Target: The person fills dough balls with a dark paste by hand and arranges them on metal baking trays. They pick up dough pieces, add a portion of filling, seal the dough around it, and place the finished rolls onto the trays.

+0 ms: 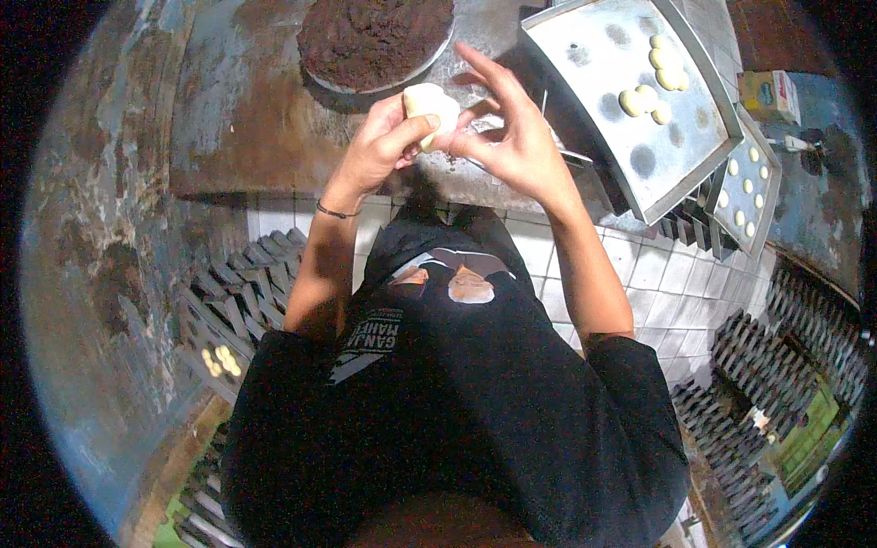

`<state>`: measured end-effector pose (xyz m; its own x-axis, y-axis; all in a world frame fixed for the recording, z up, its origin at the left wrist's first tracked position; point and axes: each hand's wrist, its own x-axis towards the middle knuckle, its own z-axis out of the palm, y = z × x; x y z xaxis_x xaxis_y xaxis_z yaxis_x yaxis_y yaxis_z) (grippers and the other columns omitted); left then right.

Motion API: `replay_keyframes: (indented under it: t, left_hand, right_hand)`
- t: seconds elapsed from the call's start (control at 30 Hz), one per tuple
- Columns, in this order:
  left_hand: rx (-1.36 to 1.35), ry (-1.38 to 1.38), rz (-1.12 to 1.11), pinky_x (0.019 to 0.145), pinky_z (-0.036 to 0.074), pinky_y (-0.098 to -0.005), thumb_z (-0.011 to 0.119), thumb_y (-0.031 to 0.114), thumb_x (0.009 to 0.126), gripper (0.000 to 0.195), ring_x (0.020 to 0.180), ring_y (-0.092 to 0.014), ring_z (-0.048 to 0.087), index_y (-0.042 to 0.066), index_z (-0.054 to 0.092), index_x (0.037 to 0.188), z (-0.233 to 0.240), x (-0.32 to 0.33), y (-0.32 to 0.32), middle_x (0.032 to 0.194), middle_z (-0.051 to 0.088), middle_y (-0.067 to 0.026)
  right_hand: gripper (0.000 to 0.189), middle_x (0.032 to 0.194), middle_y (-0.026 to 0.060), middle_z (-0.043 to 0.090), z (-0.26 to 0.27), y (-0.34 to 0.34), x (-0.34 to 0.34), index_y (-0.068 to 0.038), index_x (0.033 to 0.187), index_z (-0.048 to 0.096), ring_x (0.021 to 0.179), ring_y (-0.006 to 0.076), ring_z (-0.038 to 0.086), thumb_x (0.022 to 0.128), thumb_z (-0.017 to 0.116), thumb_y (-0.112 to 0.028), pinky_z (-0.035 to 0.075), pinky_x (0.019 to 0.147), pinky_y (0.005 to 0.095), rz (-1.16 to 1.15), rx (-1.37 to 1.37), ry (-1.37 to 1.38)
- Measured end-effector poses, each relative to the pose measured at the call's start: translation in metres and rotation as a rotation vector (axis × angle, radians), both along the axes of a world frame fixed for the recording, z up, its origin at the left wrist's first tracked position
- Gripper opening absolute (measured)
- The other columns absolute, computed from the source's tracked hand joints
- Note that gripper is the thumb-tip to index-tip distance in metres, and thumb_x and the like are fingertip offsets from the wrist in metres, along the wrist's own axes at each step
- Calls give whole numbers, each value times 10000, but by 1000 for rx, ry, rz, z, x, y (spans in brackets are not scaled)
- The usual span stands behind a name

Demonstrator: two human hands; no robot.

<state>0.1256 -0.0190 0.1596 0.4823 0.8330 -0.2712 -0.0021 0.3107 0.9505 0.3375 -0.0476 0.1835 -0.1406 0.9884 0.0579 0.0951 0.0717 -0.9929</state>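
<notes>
A flattened piece of pale dough [431, 106] sits in my left hand [387, 140], the thumb pressed on it and the fingers curled beneath. My right hand [517, 130] is at the dough's right edge, thumb and a fingertip close to it, the index finger stretched up and away. Just beyond the hands stands a large round pan of dark brown crumbly filling [377, 41]. To the right, a metal baking tray [589, 75] bears several dough balls [644, 101], grouped in two clusters. Whether the right fingertips pinch the dough is unclear.
A second tray [736, 168] with spaced dough balls lies beyond the first, near a yellow and white carton [767, 96]. Stacked metal trays [240, 281] stand low on the left, more [760, 356] at the right. The worn tabletop's front edge [274, 185] runs before me.
</notes>
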Motion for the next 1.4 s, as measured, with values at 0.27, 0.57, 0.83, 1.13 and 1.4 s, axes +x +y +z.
replay_keyframes:
  t: [0.27,0.57,0.83,1.13,1.4]
  left_hand:
    - [-449,-321,-104,404,343,-160,506,307,1062,344,555,-22,474,63,607,1283,31,-35,34,762,543,40]
    - [246,-246,262,633,475,-183,788,125,945,322,743,-21,585,35,641,1218,35,-67,69,943,694,-17]
    - [227,-389,48,878,574,-288,725,44,925,144,955,-118,696,25,672,1058,77,-42,79,1016,711,-56]
    - [319,-611,-39,922,586,-339,743,-11,821,439,1091,-238,724,30,531,1203,73,2,80,1062,648,-68]
    - [436,-467,-145,910,549,-280,799,6,778,647,1051,-144,689,25,470,1335,54,64,84,1215,562,-53]
  right_hand:
    - [472,977,105,649,28,36,-40,-86,1129,779,883,255,655,768,916,-358,550,791,377,18,467,-381]
    - [194,971,69,730,5,51,-123,-27,1075,763,856,156,693,990,739,-200,621,767,323,-267,-351,790]
    - [443,1052,37,708,6,38,-170,-106,1354,562,913,121,704,950,709,1,605,690,259,-442,-48,864]
    - [279,1166,35,747,10,38,-93,12,1128,770,1063,131,662,917,793,-168,525,975,336,-254,55,476]
    - [260,1055,76,777,13,34,-34,51,1096,751,1001,180,705,926,744,-146,549,944,350,-464,211,256]
